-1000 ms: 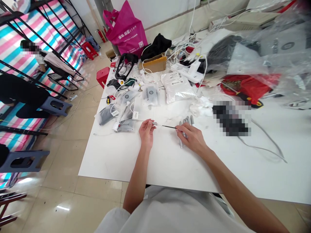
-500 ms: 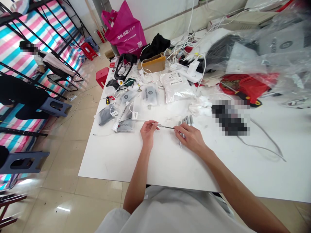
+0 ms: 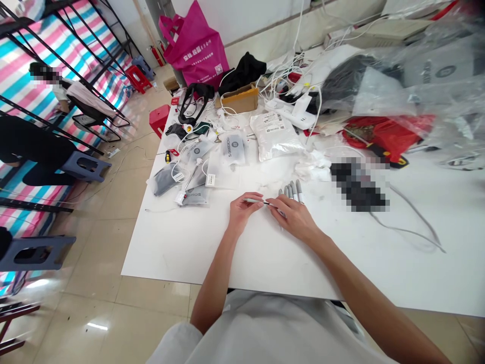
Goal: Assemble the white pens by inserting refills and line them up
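My left hand (image 3: 242,212) pinches a slim grey tool (image 3: 253,201) with a thin dark shaft, which points right towards my right hand (image 3: 293,218). The shaft's tip disappears behind my right fingers. Under that hand lies a small grey hand-shaped piece (image 3: 291,191), its several fingers poking out towards the far side. My right hand seems to grip this piece, though its palm hides most of it. Both hands rest just above the white table (image 3: 189,253).
Printed plastic packets (image 3: 233,149), a white sealed bag (image 3: 276,135), white cables and a power strip (image 3: 291,112) crowd the table's far side. A pixelated dark object (image 3: 358,184) lies to the right. Bunk beds and a seated person (image 3: 41,81) are left of the table.
My hands have moved closer together, and the shaft now sits mostly hidden between them. My left hand has shifted right, towards the grey piece.
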`<action>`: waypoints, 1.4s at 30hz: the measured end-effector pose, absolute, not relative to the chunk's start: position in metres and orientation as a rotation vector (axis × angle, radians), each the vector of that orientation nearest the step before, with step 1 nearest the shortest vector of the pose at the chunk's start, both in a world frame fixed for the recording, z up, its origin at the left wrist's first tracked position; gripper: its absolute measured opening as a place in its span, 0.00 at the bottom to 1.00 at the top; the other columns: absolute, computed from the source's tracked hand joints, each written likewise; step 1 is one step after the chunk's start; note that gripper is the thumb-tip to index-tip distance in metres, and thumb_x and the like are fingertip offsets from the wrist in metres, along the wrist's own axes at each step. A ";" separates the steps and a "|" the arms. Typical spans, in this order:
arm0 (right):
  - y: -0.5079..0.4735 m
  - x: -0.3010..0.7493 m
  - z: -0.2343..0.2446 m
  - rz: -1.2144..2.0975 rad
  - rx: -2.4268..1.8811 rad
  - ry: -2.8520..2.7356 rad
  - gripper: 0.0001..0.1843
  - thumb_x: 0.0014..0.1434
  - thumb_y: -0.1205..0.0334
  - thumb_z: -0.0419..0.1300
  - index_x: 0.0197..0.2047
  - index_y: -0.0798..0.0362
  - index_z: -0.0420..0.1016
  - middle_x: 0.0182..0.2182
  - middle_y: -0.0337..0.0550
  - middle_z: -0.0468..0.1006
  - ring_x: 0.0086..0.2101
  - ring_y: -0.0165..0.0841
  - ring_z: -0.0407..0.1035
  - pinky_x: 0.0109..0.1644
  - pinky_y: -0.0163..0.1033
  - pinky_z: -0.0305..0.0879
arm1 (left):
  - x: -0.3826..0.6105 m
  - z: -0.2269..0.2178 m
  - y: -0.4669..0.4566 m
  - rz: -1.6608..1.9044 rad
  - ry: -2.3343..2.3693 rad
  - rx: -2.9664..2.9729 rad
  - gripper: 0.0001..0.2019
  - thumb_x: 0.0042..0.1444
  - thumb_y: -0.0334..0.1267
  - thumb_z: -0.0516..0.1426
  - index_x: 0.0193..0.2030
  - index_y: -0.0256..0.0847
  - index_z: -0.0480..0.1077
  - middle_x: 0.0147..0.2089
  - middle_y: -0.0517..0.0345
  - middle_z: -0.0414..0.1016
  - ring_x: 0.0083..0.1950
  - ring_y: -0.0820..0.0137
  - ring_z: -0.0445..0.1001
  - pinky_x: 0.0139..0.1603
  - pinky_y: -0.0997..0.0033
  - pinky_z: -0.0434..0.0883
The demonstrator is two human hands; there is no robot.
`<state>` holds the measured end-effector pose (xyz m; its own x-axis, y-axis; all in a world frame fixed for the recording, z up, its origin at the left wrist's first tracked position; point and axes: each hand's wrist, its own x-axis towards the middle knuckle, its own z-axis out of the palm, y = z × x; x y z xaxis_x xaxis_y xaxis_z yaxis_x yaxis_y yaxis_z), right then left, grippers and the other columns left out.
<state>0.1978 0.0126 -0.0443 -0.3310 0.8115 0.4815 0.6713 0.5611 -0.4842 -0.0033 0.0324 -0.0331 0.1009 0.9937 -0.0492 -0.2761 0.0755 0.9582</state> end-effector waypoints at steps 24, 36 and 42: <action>0.011 0.196 -0.045 0.161 -1.242 -2.059 0.11 0.77 0.58 0.54 0.54 0.48 0.77 0.34 0.39 0.79 0.25 0.27 0.69 0.27 0.36 0.55 | -0.003 -0.033 0.032 1.229 0.946 0.930 0.16 0.52 0.45 0.76 0.43 0.41 0.84 0.43 0.51 0.87 0.41 0.67 0.83 0.52 0.61 0.78; 0.013 0.199 -0.046 0.020 -1.260 -2.054 0.09 0.73 0.62 0.57 0.44 0.49 0.80 0.30 0.37 0.78 0.23 0.26 0.65 0.27 0.36 0.52 | -0.001 -0.041 0.034 1.292 0.924 0.892 0.17 0.57 0.48 0.73 0.46 0.40 0.81 0.43 0.49 0.86 0.44 0.65 0.83 0.47 0.65 0.78; 0.014 0.201 -0.046 0.022 -1.275 -2.056 0.08 0.73 0.62 0.57 0.44 0.49 0.79 0.30 0.37 0.79 0.24 0.26 0.67 0.27 0.36 0.53 | -0.004 -0.040 0.035 1.315 0.945 0.857 0.18 0.58 0.49 0.73 0.49 0.40 0.81 0.43 0.49 0.86 0.44 0.65 0.84 0.47 0.64 0.78</action>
<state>0.2005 0.0138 -0.0456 -0.2647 0.7899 0.5532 0.7777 0.5140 -0.3619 -0.0039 0.0353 -0.0404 0.0166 0.9970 -0.0755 -0.3897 0.0760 0.9178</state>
